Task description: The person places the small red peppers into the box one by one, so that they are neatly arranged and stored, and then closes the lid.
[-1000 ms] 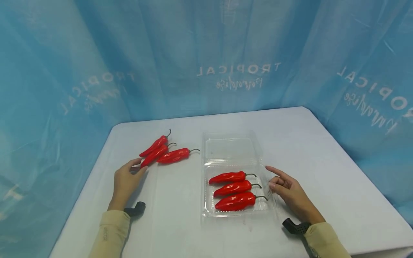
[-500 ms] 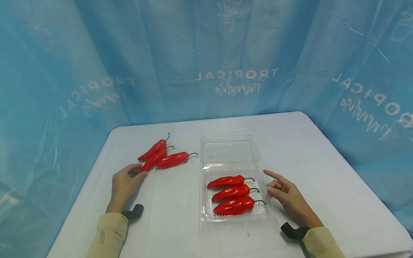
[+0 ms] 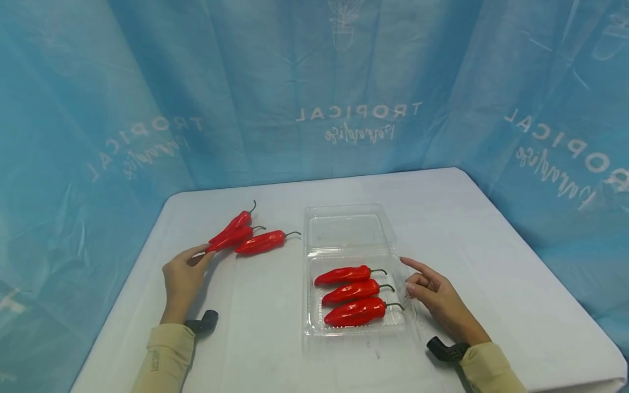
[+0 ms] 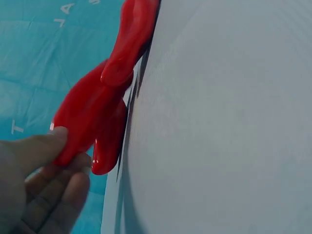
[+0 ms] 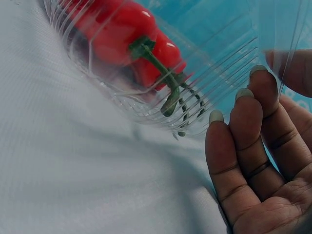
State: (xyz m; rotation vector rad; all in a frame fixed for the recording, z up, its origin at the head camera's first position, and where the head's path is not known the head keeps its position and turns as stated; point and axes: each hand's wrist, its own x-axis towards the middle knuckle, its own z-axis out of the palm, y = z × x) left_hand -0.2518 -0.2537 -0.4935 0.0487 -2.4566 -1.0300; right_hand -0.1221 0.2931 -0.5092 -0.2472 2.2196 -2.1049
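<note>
My left hand (image 3: 183, 278) pinches the tip of a red chili pepper (image 3: 235, 238) between thumb and fingers; its stem points away to the right. Against its far side lies a second red chili (image 3: 237, 222), and a third chili (image 3: 262, 243) lies just to the right. In the left wrist view the held chili (image 4: 80, 114) slants with the other two touching or overlapping it. My right hand (image 3: 439, 297) pinches the right edge of a clear plastic clamshell box (image 3: 344, 332), index finger extended. Three red chilies (image 3: 350, 292) lie side by side inside, stems to the right.
The box's clear lid (image 3: 349, 230) lies folded back behind it. White cloth covers the table (image 3: 265, 327). A blue printed curtain (image 3: 275, 109) hangs behind and at both sides. A black wrist device (image 3: 202, 323) sits at each cuff.
My left hand has drawn slightly left and up with the chili's tip, and the chili has shifted closer to the one behind. The right hand stays at the box edge.
</note>
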